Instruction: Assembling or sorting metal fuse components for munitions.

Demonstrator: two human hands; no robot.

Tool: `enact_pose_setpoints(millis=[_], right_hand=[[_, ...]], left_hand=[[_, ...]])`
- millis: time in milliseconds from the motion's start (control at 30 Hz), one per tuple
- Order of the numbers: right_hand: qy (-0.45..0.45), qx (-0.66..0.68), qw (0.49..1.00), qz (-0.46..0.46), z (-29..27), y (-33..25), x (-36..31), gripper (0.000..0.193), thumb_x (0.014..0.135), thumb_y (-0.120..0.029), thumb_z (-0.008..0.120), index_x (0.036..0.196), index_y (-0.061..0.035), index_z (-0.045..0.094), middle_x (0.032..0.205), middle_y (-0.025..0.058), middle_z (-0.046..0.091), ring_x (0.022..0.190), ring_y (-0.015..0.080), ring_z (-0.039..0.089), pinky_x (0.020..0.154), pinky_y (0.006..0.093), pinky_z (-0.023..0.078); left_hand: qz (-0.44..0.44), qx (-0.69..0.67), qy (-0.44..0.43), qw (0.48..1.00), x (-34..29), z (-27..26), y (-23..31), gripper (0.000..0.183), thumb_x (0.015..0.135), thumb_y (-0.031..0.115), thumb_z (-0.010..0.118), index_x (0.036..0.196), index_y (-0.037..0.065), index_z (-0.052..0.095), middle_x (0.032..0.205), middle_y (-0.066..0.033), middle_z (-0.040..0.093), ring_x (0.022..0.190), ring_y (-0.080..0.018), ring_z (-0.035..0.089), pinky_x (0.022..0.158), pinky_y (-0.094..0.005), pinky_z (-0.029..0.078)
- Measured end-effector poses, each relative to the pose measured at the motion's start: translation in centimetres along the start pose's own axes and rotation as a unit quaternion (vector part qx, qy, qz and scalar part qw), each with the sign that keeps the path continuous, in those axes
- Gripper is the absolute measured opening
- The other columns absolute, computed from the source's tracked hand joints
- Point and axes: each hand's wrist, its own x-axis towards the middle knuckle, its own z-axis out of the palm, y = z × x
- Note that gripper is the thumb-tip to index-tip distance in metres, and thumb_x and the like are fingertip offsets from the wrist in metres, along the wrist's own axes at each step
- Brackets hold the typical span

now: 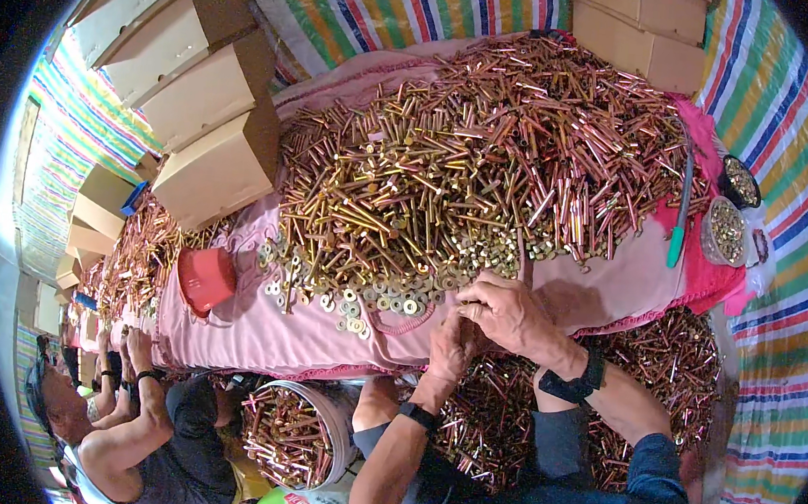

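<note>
1. Your left hand (452, 347) and your right hand (510, 317) are meeting above the near edge of the pink cloth (597, 298), fingertips bent inward and close together; I cannot tell what, if anything, they are grasping, because the fingers are hiding it.
2. Flat, round, silvery and brassy metal washers (410, 305) are lying on the cloth just beyond your hands and to their left, along the near fringe of the heap.
3. Small, brass-coloured metal nuts (495, 261) are sitting just past your right hand, between it and the long pieces.
4. Long, slender, copper- and gold-coloured metal bolts (580, 152) are filling the middle and far part of the cloth in a broad pile.
5. A red plastic bowl (205, 282) is resting well to your left, and a long tool with a green handle (675, 247) is lying to your right, near a clear plastic tub (707, 239) of small parts.
6. Below the cloth, a white plastic bucket (342, 435) is holding more bolts.
7. Brown cardboard boxes (215, 171) are standing stacked at the far left, and a person in a sleeveless top (118, 452) is sitting at lower left.
</note>
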Motion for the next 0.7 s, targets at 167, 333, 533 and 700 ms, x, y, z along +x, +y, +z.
enact_pose_setpoints(millis=[167, 333, 533, 700], right_hand=[[0.002, -0.023, 0.999, -0.029, -0.4, -0.5, -0.1, 0.011, 0.091, -0.012, 0.069, 0.096, -0.0018, 0.071, 0.094, 0.0115, 0.066, 0.088, 0.0292, 0.068, 0.077, 0.0378, 0.056], [-0.002, 0.028, 0.999, -0.017, -0.6, 0.0, -0.3, 0.012, 0.091, -0.011, 0.071, 0.098, -0.0007, 0.070, 0.092, 0.0116, 0.066, 0.084, 0.0297, 0.068, 0.072, 0.0382, 0.056], [-0.059, 0.043, 0.996, -0.058, -0.6, 1.4, 0.2, 0.015, 0.089, -0.007, 0.071, 0.103, 0.0007, 0.071, 0.094, 0.0133, 0.067, 0.086, 0.0304, 0.068, 0.074, 0.0382, 0.056], [-0.053, 0.035, 0.996, -0.057, -0.8, 1.5, 0.1, 0.021, 0.089, -0.006, 0.072, 0.108, 0.0002, 0.072, 0.095, 0.0136, 0.068, 0.086, 0.0296, 0.068, 0.075, 0.0370, 0.056]], left_hand=[[-0.011, -0.032, -0.008, 0.999, -0.1, 0.3, -0.2, 0.030, 0.087, 0.004, 0.070, 0.112, 0.003, 0.053, 0.078, -0.0169, 0.062, 0.062, -0.0333, 0.061, 0.059, -0.0389, 0.050], [0.008, -0.031, -0.019, 0.999, -0.1, 0.1, 0.1, 0.031, 0.086, 0.005, 0.072, 0.111, 0.003, 0.053, 0.081, -0.0174, 0.063, 0.064, -0.0330, 0.062, 0.058, -0.0387, 0.050], [0.031, 0.038, -0.016, 0.999, 0.1, -0.2, 0.4, 0.057, 0.083, 0.003, 0.063, 0.138, 0.003, 0.049, 0.075, -0.0145, 0.066, 0.063, -0.0313, 0.064, 0.059, -0.0371, 0.050], [0.012, 0.055, -0.020, 0.998, 0.0, -0.1, 0.2, 0.056, 0.083, 0.003, 0.062, 0.138, 0.004, 0.049, 0.075, -0.0154, 0.065, 0.064, -0.0316, 0.065, 0.060, -0.0365, 0.051]])
